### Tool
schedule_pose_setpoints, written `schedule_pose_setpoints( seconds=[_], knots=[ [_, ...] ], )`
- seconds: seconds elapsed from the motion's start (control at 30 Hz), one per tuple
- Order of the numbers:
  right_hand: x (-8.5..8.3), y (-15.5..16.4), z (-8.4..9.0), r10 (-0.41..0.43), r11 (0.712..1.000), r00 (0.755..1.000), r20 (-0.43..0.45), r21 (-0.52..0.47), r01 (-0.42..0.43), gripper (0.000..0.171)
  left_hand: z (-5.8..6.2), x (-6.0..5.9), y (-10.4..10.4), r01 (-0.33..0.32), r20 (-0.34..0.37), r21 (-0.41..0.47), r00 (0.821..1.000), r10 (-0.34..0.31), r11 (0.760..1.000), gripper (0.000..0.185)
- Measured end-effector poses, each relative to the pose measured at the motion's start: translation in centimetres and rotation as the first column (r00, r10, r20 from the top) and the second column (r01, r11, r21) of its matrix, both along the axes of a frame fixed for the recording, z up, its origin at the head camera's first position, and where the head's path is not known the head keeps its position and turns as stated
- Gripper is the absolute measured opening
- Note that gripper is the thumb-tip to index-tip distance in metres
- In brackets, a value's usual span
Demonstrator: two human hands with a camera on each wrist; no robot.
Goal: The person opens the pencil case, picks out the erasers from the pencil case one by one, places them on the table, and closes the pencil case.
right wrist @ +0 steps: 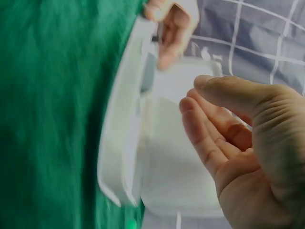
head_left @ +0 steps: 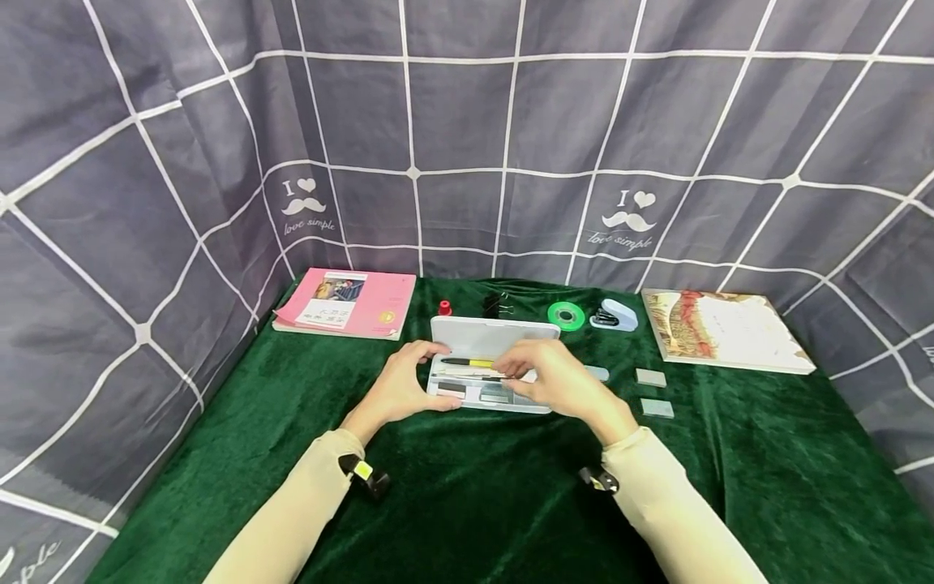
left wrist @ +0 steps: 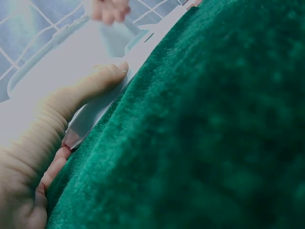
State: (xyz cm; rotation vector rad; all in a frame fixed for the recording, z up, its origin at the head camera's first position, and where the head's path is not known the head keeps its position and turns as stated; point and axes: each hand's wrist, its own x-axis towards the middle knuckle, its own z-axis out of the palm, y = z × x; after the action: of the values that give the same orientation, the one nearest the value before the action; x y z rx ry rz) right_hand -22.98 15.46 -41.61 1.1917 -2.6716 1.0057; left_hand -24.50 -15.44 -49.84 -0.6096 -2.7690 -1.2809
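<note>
A white pencil case point(head_left: 496, 332) stands with its lid raised on the green cloth. In it lie a yellow-and-black pen point(head_left: 469, 362), other slim white items and a dark-and-white eraser point(head_left: 451, 391). My left hand point(head_left: 397, 388) grips the case's left end, its thumb point(left wrist: 112, 75) along the front wall and its fingers round the far side. Over the right half of the case is my right hand point(head_left: 558, 377). Its fingers point(right wrist: 195, 126) are loosely bent, thumb close to the fingertips, with nothing visible between them in the right wrist view.
Behind the case are a small red-capped bottle point(head_left: 444, 308), black binder clips point(head_left: 496, 307), a green tape roll point(head_left: 557, 315) and a stapler point(head_left: 620, 316). A pink book point(head_left: 372, 304) lies left, another book point(head_left: 730, 328) right. Two small blocks, one pale point(head_left: 650, 377), one bluish point(head_left: 657, 408), lie right of the case.
</note>
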Motion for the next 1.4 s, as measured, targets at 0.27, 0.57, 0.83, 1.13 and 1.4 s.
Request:
schedule_pose_setpoints(
  seconds=[0.27,0.57,0.83,1.13,1.4],
  knots=[
    [-0.2,-2.1,-1.1,0.029,0.986,0.999,0.025,0.161,-0.033,0.022,0.3,-0.1,0.6,0.021,0.006,0.006,1.000,-0.021,1.000,0.083],
    [0.3,0.1,0.1,0.024,0.999,0.999,-0.046,0.050,-0.021,0.025,0.3,0.0,0.6,0.006,0.004,-0.001,1.000,-0.006,1.000,0.082],
    [1.8,5.7,1.6,-0.074,0.996,0.981,-0.181,0.031,0.081,0.029,0.0,0.2,0.3,-0.010,0.013,0.003,1.000,0.010,1.000,0.083],
    [4.5,13.1,2.1,-0.160,0.985,0.929,-0.332,0.005,0.171,0.043,0.0,0.3,-0.1,0.000,-0.003,0.012,1.000,0.000,1.000,0.082],
    [7.6,17.3,0.4,-0.216,0.971,0.930,-0.296,0.035,0.237,0.052,0.2,0.3,0.1,0.003,0.000,0.013,1.000,-0.003,1.000,0.082]
  ],
)
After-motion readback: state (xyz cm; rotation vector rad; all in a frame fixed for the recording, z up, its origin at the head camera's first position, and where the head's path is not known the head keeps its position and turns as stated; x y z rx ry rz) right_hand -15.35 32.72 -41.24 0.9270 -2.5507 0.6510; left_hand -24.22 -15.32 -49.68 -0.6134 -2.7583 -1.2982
